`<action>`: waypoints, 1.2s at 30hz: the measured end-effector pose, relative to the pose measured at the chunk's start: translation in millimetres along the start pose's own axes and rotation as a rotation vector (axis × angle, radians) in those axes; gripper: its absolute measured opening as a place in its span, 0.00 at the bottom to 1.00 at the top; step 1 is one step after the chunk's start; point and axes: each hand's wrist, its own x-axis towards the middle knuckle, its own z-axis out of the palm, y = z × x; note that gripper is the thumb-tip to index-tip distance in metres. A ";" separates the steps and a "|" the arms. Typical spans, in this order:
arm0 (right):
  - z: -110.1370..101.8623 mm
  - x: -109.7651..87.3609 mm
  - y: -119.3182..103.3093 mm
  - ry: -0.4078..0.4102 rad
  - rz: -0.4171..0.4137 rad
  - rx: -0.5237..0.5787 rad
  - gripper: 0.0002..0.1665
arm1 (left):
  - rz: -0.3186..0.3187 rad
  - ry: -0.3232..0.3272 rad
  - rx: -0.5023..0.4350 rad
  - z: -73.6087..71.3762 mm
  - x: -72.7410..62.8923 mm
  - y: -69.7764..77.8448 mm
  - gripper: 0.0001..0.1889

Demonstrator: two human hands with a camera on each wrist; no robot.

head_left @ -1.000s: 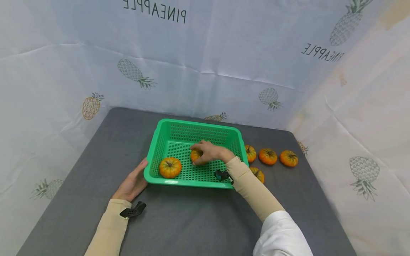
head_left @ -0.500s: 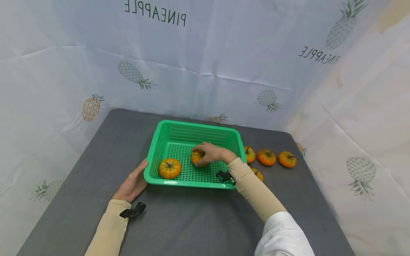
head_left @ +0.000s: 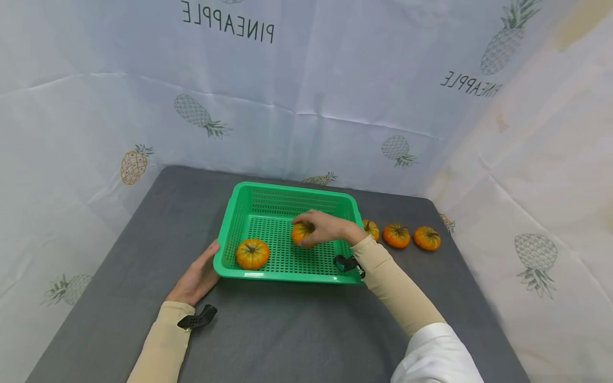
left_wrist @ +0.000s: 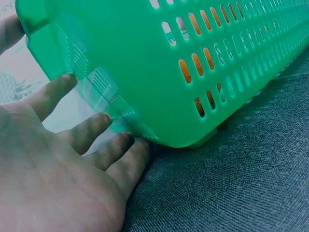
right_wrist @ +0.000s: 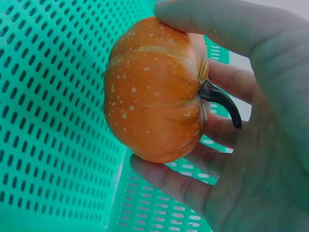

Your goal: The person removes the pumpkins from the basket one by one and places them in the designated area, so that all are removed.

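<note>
My right hand (head_left: 326, 226) grips a small orange pumpkin (head_left: 301, 233) inside the green plastic basket (head_left: 287, 276). In the right wrist view the thumb and fingers wrap opposite sides of the pumpkin (right_wrist: 152, 92), its dark curved stem facing the palm. A second pumpkin (head_left: 252, 254) sits in the basket's near left corner. My left hand (head_left: 196, 276) is at the basket's left end. Seen from the left wrist, its fairly straight fingers touch the slotted end wall of the basket (left_wrist: 130, 72), and the thumb is up by the rim.
Right of the basket, a pumpkin (head_left: 370, 229) stands against its side, partly hidden. Two more pumpkins, one nearer (head_left: 396, 235) and one farther right (head_left: 427, 238), follow in a row on the grey table (head_left: 297, 335). A pineapple-print curtain (head_left: 297, 74) hangs behind the table.
My right hand has shifted slightly right within the basket, with the pumpkin in its grip. The right forearm now hides a pumpkin that showed beside the basket. The left hand stays put.
</note>
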 end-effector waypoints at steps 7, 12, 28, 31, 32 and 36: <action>-8.7 -16.2 -2.5 0.032 0.004 0.004 0.37 | 0.025 -0.012 0.004 0.1 -1.2 -1.9 0.30; -16.1 -28.1 -1.8 0.050 0.016 -0.001 0.36 | 0.025 -0.011 0.002 0.5 -1.0 -2.2 0.30; -32.3 -59.9 -0.8 0.083 0.042 0.018 0.36 | 0.001 0.003 -0.024 2.3 -2.0 -2.7 0.31; -34.1 -65.7 1.1 0.088 0.040 0.017 0.36 | 0.008 -0.002 -0.030 2.9 -1.6 -3.2 0.31; -34.7 -67.5 2.0 0.091 0.039 0.013 0.36 | 0.009 -0.003 -0.028 3.2 -1.5 -3.2 0.30; -37.7 -74.8 5.3 0.103 0.045 0.012 0.36 | 0.003 -0.001 -0.023 4.2 -1.5 -2.6 0.30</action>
